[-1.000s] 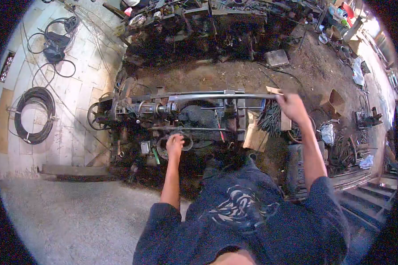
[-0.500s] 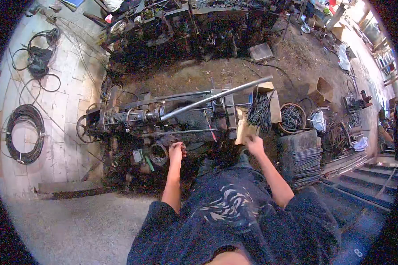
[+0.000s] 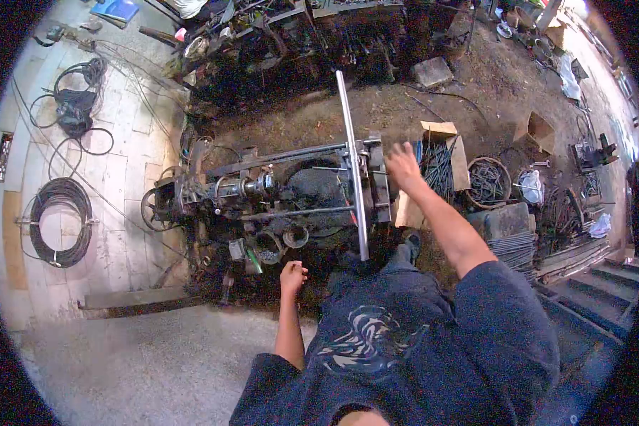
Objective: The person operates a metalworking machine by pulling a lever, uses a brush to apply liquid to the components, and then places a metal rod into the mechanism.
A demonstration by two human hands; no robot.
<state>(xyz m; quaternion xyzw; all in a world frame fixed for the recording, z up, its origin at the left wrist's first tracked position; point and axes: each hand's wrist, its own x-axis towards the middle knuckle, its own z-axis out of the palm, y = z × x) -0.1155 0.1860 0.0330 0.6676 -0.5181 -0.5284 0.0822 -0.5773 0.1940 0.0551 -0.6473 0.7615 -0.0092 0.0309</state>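
A dark, greasy machine with two long rails lies in front of me. A long shiny metal bar crosses its right end, pointing away from me. My right hand is past the bar, fingers stretched out, by the machine's right end and beside the cardboard box of dark metal rods. It seems to hold nothing. My left hand is curled closed in front of the machine, below a round metal cup. Whatever is in its fingers, if anything, cannot be made out.
A round basket of metal pieces stands right of the box, near a bundle of rods. A coil of wire lies on the left floor. Beyond the machine is a cluttered bench. A green object sits at the machine's front.
The metal bar has swung from slanting along the machine to lying across its right end. My right hand has moved away from me to the machine's end; my left hand has drawn back towards me.
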